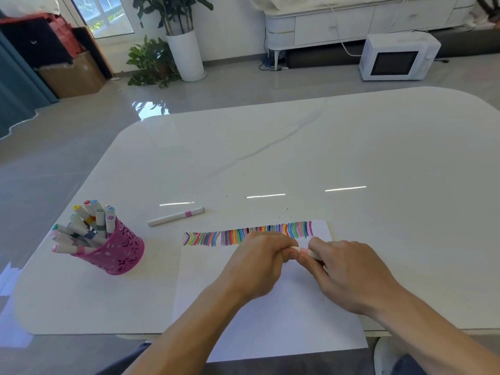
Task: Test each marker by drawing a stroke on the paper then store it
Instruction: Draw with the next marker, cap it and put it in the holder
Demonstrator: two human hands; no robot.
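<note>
At the far left of the tabletop (297, 158) stands a pink holder (121, 253), crowded with stored markers (89, 228) that splay out over its rim. Just right of it a loose marker (176, 217) lies capped, apart from the paper (270, 326). Along the paper's far edge runs a band of test strokes (243, 235), filling nearly its whole width.

Over the paper, the left hand (259, 266) and right hand (351, 277) meet on one marker (303, 251) with a pink band. Each grip is curled tightly round an end, so only a short middle stretch shows. Whether the cap is coming off or going on, I cannot tell.

The risks I'd judge from here:
- A cap not pressed fully home would let the tip dry out.
- A sudden release could drag a bare tip across fingers or across the finished strokes just beyond.
- The holder is so full that pushing another marker in carelessly might tip it — or knock a neighbour out.
</note>
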